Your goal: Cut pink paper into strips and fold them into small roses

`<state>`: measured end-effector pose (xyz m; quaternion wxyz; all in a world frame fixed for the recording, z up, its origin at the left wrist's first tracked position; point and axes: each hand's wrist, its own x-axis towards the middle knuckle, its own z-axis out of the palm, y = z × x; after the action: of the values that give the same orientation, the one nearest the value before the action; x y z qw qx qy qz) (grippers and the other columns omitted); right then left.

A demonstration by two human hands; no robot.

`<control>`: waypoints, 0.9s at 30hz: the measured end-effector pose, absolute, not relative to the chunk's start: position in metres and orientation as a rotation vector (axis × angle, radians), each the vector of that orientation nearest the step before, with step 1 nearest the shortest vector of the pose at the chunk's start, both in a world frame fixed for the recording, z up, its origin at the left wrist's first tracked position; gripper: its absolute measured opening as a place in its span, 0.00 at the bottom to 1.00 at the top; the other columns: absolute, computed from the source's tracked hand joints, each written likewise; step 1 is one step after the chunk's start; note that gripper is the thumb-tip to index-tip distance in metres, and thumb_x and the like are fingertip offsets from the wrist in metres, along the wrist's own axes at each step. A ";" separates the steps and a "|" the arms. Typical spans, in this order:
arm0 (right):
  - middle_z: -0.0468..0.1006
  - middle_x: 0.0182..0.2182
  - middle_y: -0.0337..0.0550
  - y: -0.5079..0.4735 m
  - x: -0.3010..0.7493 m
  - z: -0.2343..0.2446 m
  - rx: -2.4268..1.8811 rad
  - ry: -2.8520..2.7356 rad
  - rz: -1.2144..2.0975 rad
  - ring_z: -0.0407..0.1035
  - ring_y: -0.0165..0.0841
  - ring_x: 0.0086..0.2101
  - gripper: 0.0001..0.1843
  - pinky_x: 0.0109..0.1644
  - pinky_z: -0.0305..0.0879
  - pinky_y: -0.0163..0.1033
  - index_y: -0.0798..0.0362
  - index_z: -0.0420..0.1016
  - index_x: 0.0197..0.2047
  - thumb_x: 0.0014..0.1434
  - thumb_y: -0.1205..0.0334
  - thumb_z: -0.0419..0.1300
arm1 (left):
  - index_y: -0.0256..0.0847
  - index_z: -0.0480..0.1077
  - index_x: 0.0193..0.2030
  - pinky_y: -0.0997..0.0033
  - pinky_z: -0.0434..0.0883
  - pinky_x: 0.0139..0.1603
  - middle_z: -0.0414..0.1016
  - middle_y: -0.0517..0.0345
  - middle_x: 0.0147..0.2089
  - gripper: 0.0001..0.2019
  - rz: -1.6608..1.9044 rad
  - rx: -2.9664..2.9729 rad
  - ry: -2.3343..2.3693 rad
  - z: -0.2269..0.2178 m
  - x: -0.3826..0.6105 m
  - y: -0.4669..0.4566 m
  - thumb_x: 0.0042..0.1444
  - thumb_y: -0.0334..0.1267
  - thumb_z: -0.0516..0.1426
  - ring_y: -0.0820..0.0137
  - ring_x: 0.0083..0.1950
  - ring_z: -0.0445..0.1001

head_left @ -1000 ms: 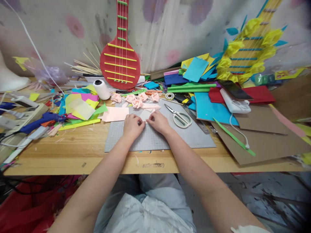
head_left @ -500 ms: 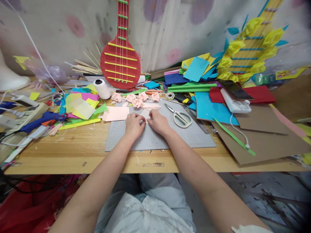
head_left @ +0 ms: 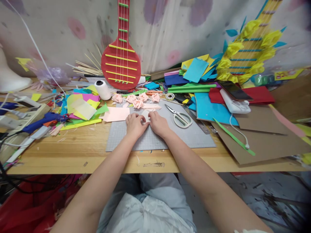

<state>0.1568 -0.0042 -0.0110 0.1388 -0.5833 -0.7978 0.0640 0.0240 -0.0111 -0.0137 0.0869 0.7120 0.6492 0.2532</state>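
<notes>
My left hand (head_left: 135,124) and my right hand (head_left: 158,122) rest side by side on the grey cutting mat (head_left: 194,136), fingers curled and pinching a small pale pink piece of paper (head_left: 146,115) between them. Most of that paper is hidden under my fingers. Just beyond it lie several pink paper roses (head_left: 137,98) in a row. A flat pink paper sheet (head_left: 116,114) sits left of my left hand. White-handled scissors (head_left: 180,117) lie on the mat right of my right hand.
Coloured paper scraps (head_left: 81,106), a blue glue gun (head_left: 42,119) and a white thread spool (head_left: 103,89) crowd the left. A red paper guitar (head_left: 120,61) leans on the wall. Blue sheets (head_left: 211,110), brown cardboard (head_left: 264,139), a phone (head_left: 235,89) and a white cable lie right.
My two hands have drawn closer together over the pink paper piece, covering more of it. Nothing else on the table has moved.
</notes>
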 end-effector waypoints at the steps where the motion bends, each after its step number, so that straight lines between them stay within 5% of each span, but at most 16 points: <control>1: 0.67 0.45 0.49 -0.004 0.157 -0.011 -1.682 -2.309 0.187 0.67 0.37 0.37 0.13 0.32 0.60 0.38 0.52 0.60 0.48 0.58 0.66 0.47 | 0.45 0.73 0.31 0.56 0.57 0.52 0.66 0.51 0.42 0.08 0.741 2.104 1.930 -0.013 0.023 -0.011 0.46 0.45 0.59 0.57 0.50 0.61; 4: 0.67 0.45 0.49 -0.005 0.157 -0.009 -1.674 -2.325 0.189 0.66 0.36 0.38 0.13 0.33 0.59 0.37 0.52 0.61 0.47 0.60 0.67 0.44 | 0.46 0.73 0.33 0.56 0.58 0.53 0.66 0.52 0.43 0.05 0.712 2.090 1.895 -0.013 0.020 -0.010 0.50 0.38 0.56 0.58 0.50 0.61; 11: 0.66 0.45 0.49 -0.006 0.158 -0.009 -1.659 -2.345 0.192 0.66 0.36 0.38 0.15 0.32 0.58 0.37 0.52 0.61 0.47 0.59 0.69 0.41 | 0.44 0.70 0.42 0.60 0.59 0.53 0.70 0.54 0.46 0.19 0.706 2.111 1.918 -0.008 0.004 -0.012 0.46 0.23 0.50 0.61 0.52 0.62; 20: 0.70 0.39 0.42 0.000 0.168 -0.009 -1.527 -2.106 0.373 0.64 0.33 0.37 0.14 0.35 0.57 0.36 0.51 0.64 0.39 0.49 0.71 0.47 | 0.43 0.70 0.44 0.55 0.58 0.52 0.73 0.54 0.46 0.16 0.712 2.131 1.888 -0.006 -0.009 -0.008 0.46 0.30 0.52 0.58 0.51 0.65; 27: 0.70 0.36 0.39 0.001 0.167 -0.010 -1.407 -2.125 0.505 0.62 0.29 0.31 0.08 0.35 0.56 0.34 0.51 0.65 0.35 0.49 0.66 0.52 | 0.43 0.68 0.44 0.55 0.58 0.52 0.76 0.59 0.38 0.21 0.820 2.067 1.764 -0.007 -0.008 -0.008 0.42 0.25 0.52 0.60 0.48 0.67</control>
<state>0.1667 0.0006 -0.0100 0.2683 -0.5216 -0.7879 0.1873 -0.0079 -0.0080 -0.0074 0.1509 0.7198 0.6144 0.2857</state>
